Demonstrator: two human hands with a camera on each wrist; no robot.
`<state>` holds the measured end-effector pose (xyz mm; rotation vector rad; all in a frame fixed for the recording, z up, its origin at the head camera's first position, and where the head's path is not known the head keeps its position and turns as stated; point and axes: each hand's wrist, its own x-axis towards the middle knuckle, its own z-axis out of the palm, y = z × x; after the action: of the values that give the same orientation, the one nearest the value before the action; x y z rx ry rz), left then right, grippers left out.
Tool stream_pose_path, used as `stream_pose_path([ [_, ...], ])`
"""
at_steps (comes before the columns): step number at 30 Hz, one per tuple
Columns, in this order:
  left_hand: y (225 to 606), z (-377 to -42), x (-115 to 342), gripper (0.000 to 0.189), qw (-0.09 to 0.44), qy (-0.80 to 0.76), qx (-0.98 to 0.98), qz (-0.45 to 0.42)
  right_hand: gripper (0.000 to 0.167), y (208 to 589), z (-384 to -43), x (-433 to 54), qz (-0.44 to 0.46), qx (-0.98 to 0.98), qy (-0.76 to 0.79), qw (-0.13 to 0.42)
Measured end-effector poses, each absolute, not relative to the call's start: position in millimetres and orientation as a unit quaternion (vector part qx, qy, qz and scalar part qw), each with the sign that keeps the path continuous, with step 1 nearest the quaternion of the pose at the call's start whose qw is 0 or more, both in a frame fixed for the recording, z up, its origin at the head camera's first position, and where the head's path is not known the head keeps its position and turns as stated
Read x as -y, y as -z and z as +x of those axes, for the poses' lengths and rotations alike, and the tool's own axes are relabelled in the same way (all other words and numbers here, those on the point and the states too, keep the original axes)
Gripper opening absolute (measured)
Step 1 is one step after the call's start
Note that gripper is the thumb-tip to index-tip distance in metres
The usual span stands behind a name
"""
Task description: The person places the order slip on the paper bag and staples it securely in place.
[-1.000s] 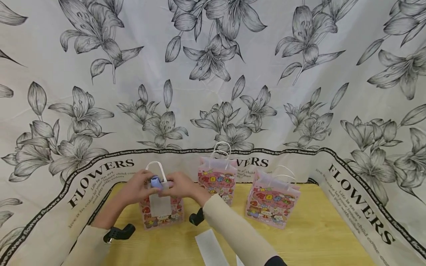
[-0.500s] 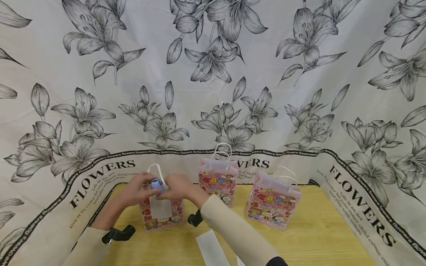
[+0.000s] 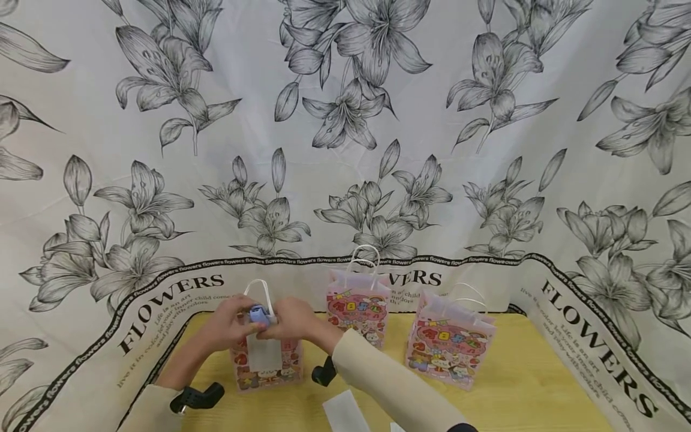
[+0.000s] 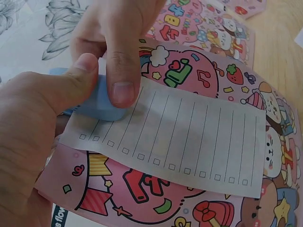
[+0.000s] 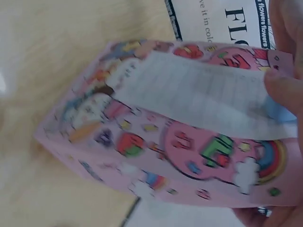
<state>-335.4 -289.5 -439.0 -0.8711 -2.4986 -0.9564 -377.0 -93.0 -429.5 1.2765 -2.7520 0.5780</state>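
My left hand (image 3: 233,324) holds a small light-blue stapler (image 4: 102,101) at the top edge of the left pink cartoon gift bag (image 3: 291,365). A white lined slip with little checkboxes (image 4: 189,137) lies against the bag's front, its upper end under the stapler. At the same rim, my right hand (image 3: 297,321) pinches the bag and slip, its thumb on the slip beside the stapler. The bag stands upright on the table, with its white handle (image 3: 264,289) rising behind the hands. The stapler's mouth is hidden by fingers and paper.
Two more pink gift bags stand to the right, one at the back middle (image 3: 358,300) and one further right (image 3: 450,339). White paper slips (image 3: 345,411) lie near the front of the wooden table (image 3: 540,378). A flower-printed cloth (image 3: 345,198) hangs behind.
The head view has tilted up, so everything sits lower in it. Both hands stay at the bag's rim; the right fingers have shifted a little around the stapler.
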Motion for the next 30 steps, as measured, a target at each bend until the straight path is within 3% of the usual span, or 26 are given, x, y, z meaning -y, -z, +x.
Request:
stream_pose_path([
  [5,441,-334,295,0.013,0.163,0.326,0.882,-0.3,0.036,427,-379,100,0.447,0.885,-0.128,-0.012],
  [18,447,-334,295,0.02,0.215,0.319,0.869,-0.31,0.048,440,-370,100,0.428,0.874,-0.189,0.132],
  [21,450,-334,291,0.019,0.218,0.33,0.861,-0.319,0.046,441,-371,97,0.432,0.877,-0.165,0.129],
  [26,454,-333,289,0.017,0.21,0.347,0.857,-0.317,0.043,439,-372,95,0.453,0.878,-0.132,0.077],
  [30,454,-332,293,0.016,0.203,0.359,0.854,-0.317,0.042,441,-371,99,0.455,0.871,-0.16,0.088],
])
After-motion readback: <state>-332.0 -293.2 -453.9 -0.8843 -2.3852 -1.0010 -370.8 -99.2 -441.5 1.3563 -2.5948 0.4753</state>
